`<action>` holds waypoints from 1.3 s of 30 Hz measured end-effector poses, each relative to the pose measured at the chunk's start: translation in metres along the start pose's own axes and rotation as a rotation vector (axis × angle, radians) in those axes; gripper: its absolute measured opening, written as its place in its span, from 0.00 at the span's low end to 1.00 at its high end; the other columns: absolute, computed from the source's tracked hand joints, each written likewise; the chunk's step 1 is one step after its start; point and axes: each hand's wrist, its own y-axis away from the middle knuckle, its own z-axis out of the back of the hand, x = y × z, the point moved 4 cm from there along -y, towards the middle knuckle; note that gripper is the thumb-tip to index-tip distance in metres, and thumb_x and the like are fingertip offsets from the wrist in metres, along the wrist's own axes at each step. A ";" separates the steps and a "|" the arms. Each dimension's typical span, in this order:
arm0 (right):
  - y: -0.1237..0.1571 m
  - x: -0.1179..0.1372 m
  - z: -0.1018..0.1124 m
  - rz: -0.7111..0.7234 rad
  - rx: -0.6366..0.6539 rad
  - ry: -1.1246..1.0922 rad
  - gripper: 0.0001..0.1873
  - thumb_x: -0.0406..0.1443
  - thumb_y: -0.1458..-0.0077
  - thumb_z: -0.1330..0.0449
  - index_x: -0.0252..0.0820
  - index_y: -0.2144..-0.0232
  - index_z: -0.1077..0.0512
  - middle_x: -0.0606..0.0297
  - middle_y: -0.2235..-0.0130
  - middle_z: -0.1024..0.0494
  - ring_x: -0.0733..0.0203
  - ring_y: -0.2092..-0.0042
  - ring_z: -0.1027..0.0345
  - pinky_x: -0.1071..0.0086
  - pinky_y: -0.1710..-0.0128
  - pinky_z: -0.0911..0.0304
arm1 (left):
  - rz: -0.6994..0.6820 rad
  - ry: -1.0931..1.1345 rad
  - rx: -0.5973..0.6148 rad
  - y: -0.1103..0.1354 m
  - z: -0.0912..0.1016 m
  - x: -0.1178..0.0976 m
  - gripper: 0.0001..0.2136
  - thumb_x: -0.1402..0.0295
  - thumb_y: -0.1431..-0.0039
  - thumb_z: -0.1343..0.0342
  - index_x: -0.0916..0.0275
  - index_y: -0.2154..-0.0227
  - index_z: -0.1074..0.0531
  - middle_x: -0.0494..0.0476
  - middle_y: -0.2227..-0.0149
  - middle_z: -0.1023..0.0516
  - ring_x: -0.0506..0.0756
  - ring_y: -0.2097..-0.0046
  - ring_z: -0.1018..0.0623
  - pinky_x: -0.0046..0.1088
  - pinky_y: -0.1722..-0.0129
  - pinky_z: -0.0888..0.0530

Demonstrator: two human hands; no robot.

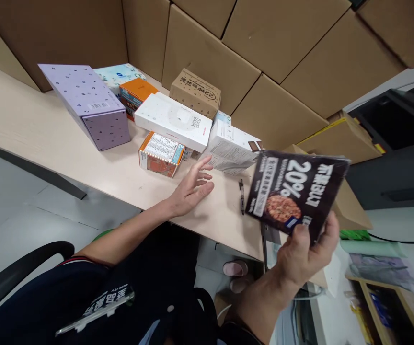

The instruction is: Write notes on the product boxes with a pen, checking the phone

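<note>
Now, right fingers (330, 233) pinch flat, rectangular dark package (309, 184); left fingers (196, 169) spread over smooth tabletop (120, 177).

Left hand (192, 189) empty over the surface (224, 218) near its front edge, fingers loosely bent, left forearm (135, 227) crossing that edge. Right hand (309, 254) past the surface's right edge, gripping, thumb uppermost, fingers curled.

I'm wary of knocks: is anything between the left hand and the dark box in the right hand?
Only a pen shows, lying on the table between the left hand and the dark box the right hand holds. It sits low, so probably wouldn't block.
</note>
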 end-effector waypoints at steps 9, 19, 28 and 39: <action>-0.080 -0.071 -0.068 0.027 0.302 0.678 0.38 0.44 0.45 0.42 0.31 0.35 0.34 0.42 0.49 0.33 0.38 0.47 0.33 0.41 0.43 0.38 | -0.319 -0.678 0.147 0.006 -0.011 -0.009 0.12 0.70 0.30 0.49 0.62 0.48 0.28 0.62 0.55 0.22 0.58 0.52 0.23 0.38 0.51 0.22; -0.095 -0.019 -0.118 0.261 0.570 0.736 0.39 0.50 0.42 0.38 0.41 0.34 0.39 0.39 0.31 0.42 0.29 0.32 0.49 0.34 0.39 0.44 | -0.270 -0.731 0.215 0.006 -0.013 -0.005 0.10 0.71 0.31 0.50 0.63 0.51 0.26 0.61 0.57 0.21 0.58 0.54 0.23 0.37 0.52 0.23; -0.108 0.016 -0.222 0.316 1.058 0.655 0.58 0.43 0.53 0.29 0.45 0.27 0.54 0.47 0.26 0.48 0.27 0.29 0.58 0.29 0.35 0.55 | -0.234 -0.780 0.217 0.009 -0.010 0.000 0.11 0.72 0.32 0.50 0.63 0.53 0.25 0.61 0.59 0.20 0.58 0.55 0.22 0.37 0.53 0.23; -0.037 0.022 -0.118 0.637 0.799 0.590 0.37 0.29 0.50 0.43 0.44 0.37 0.40 0.48 0.39 0.35 0.36 0.37 0.45 0.37 0.38 0.42 | -0.319 -0.511 -0.347 0.010 0.013 -0.026 0.10 0.72 0.32 0.48 0.57 0.50 0.29 0.59 0.53 0.24 0.57 0.50 0.24 0.41 0.47 0.26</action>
